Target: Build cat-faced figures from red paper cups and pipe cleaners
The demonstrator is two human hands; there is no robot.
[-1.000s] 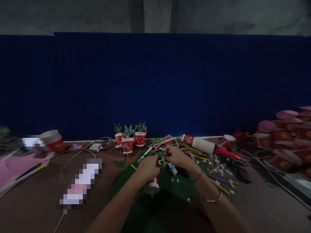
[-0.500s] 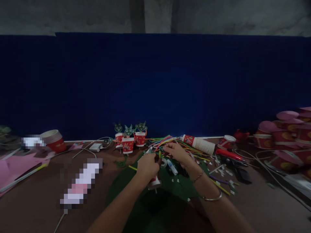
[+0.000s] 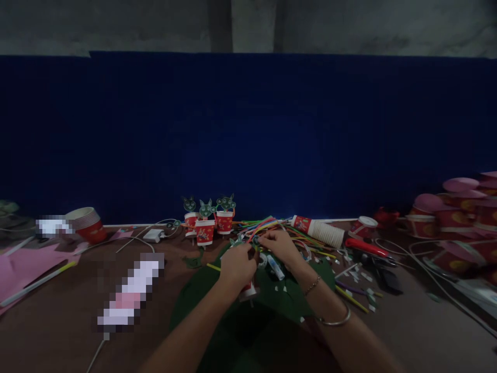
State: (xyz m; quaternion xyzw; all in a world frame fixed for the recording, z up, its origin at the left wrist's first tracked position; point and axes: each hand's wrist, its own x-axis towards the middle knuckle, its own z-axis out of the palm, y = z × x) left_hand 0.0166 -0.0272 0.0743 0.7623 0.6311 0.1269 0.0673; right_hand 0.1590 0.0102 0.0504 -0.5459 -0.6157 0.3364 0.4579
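My left hand (image 3: 237, 265) is closed around a red and white paper cup (image 3: 249, 294), whose white rim shows below my fingers. The fingers of my right hand (image 3: 277, 247) pinch a small green round cut-out (image 3: 255, 240) just above the cup. A green cut-out with pointed ears (image 3: 236, 242) shows behind my left hand. Dark green paper (image 3: 217, 316) lies beneath both hands. Beside my right hand are a white tape roll (image 3: 263, 260) and a white and blue tube (image 3: 275, 267). Behind, three finished-looking cups (image 3: 205, 232) with green animal heads stand together.
Colourful sticks (image 3: 267, 224) and a lying stack of cups (image 3: 317, 231) are at the back. A red-handled tool (image 3: 368, 247) and paper scraps lie right. More cups with pink discs (image 3: 460, 185) crowd the far right. Left are stacked cups (image 3: 86, 226), pink paper (image 3: 31, 269) and a white adapter (image 3: 154, 235).
My right hand has shifted slightly left, nearer my left hand, still with the green cut-out. The cup below my left hand has moved slightly right.
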